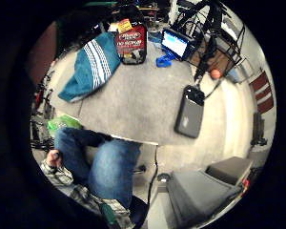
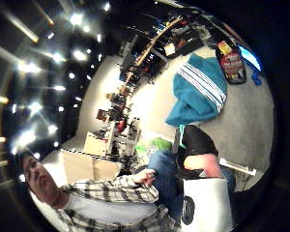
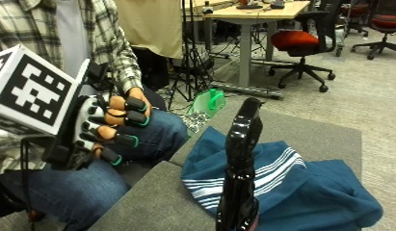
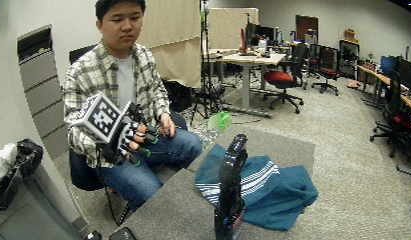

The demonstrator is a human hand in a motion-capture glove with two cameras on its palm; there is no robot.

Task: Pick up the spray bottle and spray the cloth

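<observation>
A person in a plaid shirt and blue jeans is sitting on a chair at the near edge of a grey, felt-like bench (image 3: 152,202), holding the black-gloved right hand (image 3: 111,127) up in the air beside the bench edge, well apart from everything on it. Its grip is holding nothing, the fingers (image 3: 130,118) loosely curled. The bare left hand (image 4: 166,131) is resting on the person's thigh.

The tall glossy black spray bottle with a red label (image 3: 239,173) is standing upright on the bench, its trigger head (image 3: 249,113) at the top. Just behind it, a crumpled teal cloth with white stripes (image 3: 294,187) is lying on the bench, spreading toward the far side. The little finger side palm view is showing more of the surface: a dark grey flat phone-like device (image 1: 189,117) with a cable plugged in, a small lit screen (image 1: 175,43) and a blue strap (image 1: 164,60) near the far corner.

Around the bench, a grey carpet (image 4: 351,150) is covering the floor of an office-like room. A green plastic object (image 3: 210,102) is sitting on the floor beside the person's knee. Farther back, a wooden desk (image 4: 248,57) and a red-seated office chair (image 4: 281,80) are standing, and a beige partition (image 4: 172,40) is hanging behind the person.
</observation>
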